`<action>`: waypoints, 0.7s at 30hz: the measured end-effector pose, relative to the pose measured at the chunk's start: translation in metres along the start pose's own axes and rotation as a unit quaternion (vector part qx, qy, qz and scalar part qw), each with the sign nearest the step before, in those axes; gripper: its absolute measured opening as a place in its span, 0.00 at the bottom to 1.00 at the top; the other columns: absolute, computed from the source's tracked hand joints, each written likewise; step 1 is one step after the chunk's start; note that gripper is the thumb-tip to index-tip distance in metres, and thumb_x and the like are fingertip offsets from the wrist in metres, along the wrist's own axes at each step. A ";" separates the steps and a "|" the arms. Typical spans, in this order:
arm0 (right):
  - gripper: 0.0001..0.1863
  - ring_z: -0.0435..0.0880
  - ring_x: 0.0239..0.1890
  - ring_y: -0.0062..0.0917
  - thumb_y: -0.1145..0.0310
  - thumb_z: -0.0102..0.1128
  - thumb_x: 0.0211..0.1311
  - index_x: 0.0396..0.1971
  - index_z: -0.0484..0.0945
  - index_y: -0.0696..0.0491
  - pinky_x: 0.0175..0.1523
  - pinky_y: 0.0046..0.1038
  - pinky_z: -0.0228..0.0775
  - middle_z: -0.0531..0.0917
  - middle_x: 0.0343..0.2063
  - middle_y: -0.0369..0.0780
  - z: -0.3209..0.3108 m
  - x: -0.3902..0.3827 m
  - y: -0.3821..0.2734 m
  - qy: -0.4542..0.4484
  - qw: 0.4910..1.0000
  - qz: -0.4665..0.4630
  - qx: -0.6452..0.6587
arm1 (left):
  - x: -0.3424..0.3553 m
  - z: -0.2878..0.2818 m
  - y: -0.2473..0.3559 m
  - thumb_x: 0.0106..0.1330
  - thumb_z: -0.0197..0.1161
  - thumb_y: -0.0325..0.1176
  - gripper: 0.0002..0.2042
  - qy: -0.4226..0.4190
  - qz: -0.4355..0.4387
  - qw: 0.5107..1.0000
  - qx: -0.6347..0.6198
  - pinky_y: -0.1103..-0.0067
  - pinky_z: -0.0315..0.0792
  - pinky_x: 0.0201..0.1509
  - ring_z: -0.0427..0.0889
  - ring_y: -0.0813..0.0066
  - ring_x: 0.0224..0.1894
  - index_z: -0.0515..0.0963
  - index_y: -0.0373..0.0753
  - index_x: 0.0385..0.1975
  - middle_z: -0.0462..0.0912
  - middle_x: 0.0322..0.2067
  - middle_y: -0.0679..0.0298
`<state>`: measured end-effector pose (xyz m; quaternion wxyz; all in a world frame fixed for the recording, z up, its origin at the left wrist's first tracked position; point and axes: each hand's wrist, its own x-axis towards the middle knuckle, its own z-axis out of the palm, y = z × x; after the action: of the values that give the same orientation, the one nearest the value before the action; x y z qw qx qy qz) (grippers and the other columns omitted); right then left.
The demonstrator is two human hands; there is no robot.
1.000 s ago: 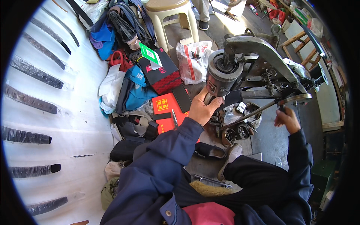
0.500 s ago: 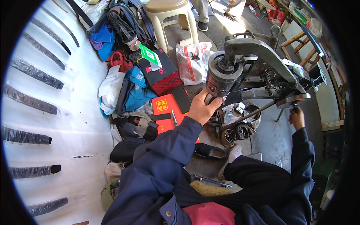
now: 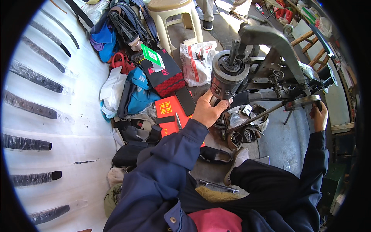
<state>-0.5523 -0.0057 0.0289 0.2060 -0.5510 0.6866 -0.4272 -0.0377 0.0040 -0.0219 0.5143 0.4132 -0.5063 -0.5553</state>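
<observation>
A hand-cranked shoe-repair sewing machine [image 3: 270, 48] of worn dark metal stands to the right in front of me. Just under its drum-shaped head [image 3: 228, 75], my left hand [image 3: 210, 109] is closed around a short grey post, thumb pointing right. The fingers on the far side are hidden. Beside the thumb, a dark flat piece [image 3: 241, 99] lies against the machine's lower arm. At the machine's right end, my right hand [image 3: 319, 116] is closed at the rim of the handwheel [image 3: 302, 103]; the crank handle is mostly covered by the fingers.
Left of the machine lie a red box [image 3: 166, 112] with scissors [image 3: 178, 121] and a phone [image 3: 186, 101], a black box [image 3: 162, 73] and piled bags. A beige stool [image 3: 170, 7] stands behind. Open tins [image 3: 235, 140] and a dark shoe [image 3: 215, 155] lie below. Another person's legs show far off.
My right hand has moved up and to the right around the handwheel. The machine's upper arm has risen at its head end. My left hand keeps its grip.
</observation>
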 end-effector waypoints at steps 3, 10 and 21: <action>0.04 0.73 0.16 0.18 0.72 0.52 0.69 0.33 0.75 0.53 0.18 0.22 0.60 0.74 0.18 0.33 0.007 0.008 0.045 0.035 0.995 0.087 -0.040 | 0.000 0.002 0.002 0.65 0.72 0.32 0.15 -0.001 0.015 1.000 -0.018 0.79 0.74 0.51 0.80 0.82 0.44 0.81 0.36 0.48 0.86 0.43 0.67; 0.09 0.81 0.17 0.24 0.66 0.56 0.70 0.39 0.74 0.57 0.21 0.24 0.72 0.80 0.19 0.39 0.084 -0.046 0.001 -0.238 0.937 0.257 0.024 | 0.002 0.002 0.002 0.66 0.72 0.32 0.14 0.004 0.021 1.000 -0.003 0.80 0.74 0.51 0.80 0.83 0.44 0.80 0.35 0.47 0.85 0.42 0.67; 0.09 0.70 0.14 0.15 0.66 0.56 0.70 0.29 0.73 0.53 0.20 0.21 0.59 0.72 0.15 0.32 0.003 -0.003 -0.013 -0.002 1.000 0.012 0.010 | 0.002 0.001 0.002 0.65 0.71 0.33 0.16 -0.006 -0.019 1.000 -0.004 0.80 0.73 0.52 0.80 0.81 0.43 0.79 0.36 0.50 0.86 0.43 0.66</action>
<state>-0.5412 -0.0040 0.0374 0.2180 -0.5415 0.6885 -0.4304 -0.0389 0.0027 -0.0195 0.5021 0.4172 -0.4997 -0.5693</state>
